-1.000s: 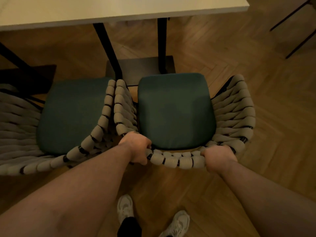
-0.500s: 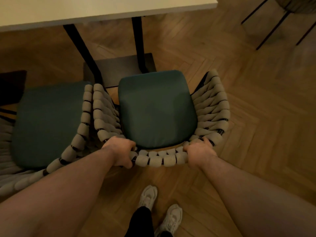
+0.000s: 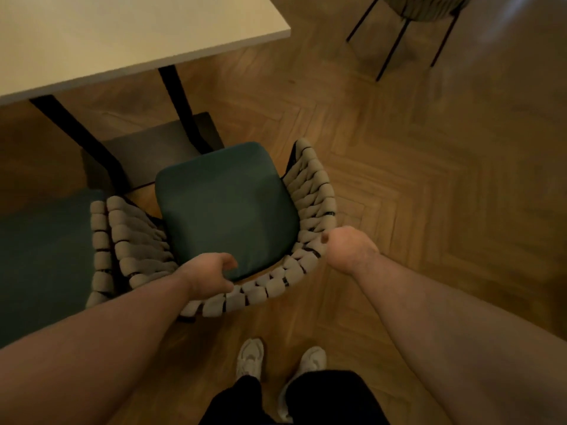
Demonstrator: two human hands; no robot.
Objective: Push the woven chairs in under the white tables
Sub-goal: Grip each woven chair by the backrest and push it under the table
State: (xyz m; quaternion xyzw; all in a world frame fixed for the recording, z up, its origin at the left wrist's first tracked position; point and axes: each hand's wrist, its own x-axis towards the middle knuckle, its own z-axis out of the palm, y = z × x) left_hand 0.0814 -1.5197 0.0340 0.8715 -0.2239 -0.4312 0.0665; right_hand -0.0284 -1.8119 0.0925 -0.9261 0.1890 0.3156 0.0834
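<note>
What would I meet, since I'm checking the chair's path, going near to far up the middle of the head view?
White shoes → woven backrest → green seat cushion → dark table base → white table top.

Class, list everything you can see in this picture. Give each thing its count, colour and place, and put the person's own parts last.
table: one, white top, black legs, upper left.
base plate: one, dark, on the floor under the table.
centre woven chair: one, beige weave, green cushion, in front of the table.
left woven chair: one, same colours, left edge, close beside the centre one.
far chair: one, thin black legs, top right, mostly cut off.
floor: brown herringbone wood.
shoes: two, white, bottom centre.
trousers: black, bottom edge.
left hand: curled over the centre chair's back rim.
right hand: at its right rear rim, grip unclear.
</note>
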